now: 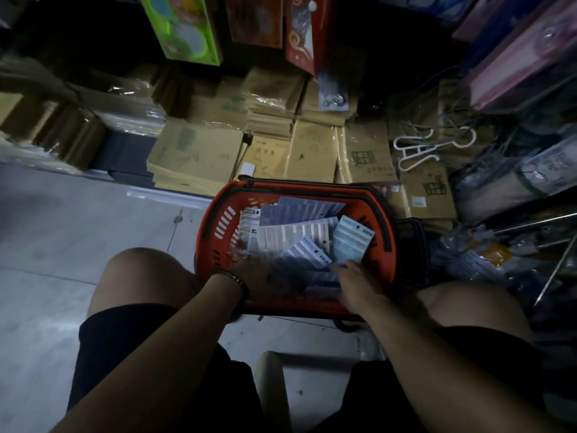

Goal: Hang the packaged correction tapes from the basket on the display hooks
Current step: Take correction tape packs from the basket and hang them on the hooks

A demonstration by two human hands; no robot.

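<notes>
Crouched over an orange plastic shopping basket [212, 214] at centre frame, set down on the pale floor in front of stacked brown paper packs [312, 151]. Found it heaped with the packaged correction tapes [299, 232], white and pale-blue carded packs overlapping every which way.

Both hands in there! Had the left hand [253, 284], dark band at the wrist, low in the near-left corner of the basket and smeared with blur; could not tell how far curled, nor whether holding anything. Had the right hand [359, 281] over the near-right of the pile, fingertips at the bottom edge of a pale-blue carded pack [352, 242] tilted up near the right wall. Pinched or merely touched? Could not tell.

Spotted the thin metal display hooks [537, 221] well apart, slanting in from the right edge of the frame among bagged stock.

Looked like the picking-out step. Called for one pack only, gripped by the card near its hang hole, hole kept clear of the fingers, and lined up before the carry to a hook. Risked dragging a slick neighbour out otherwise.
</notes>
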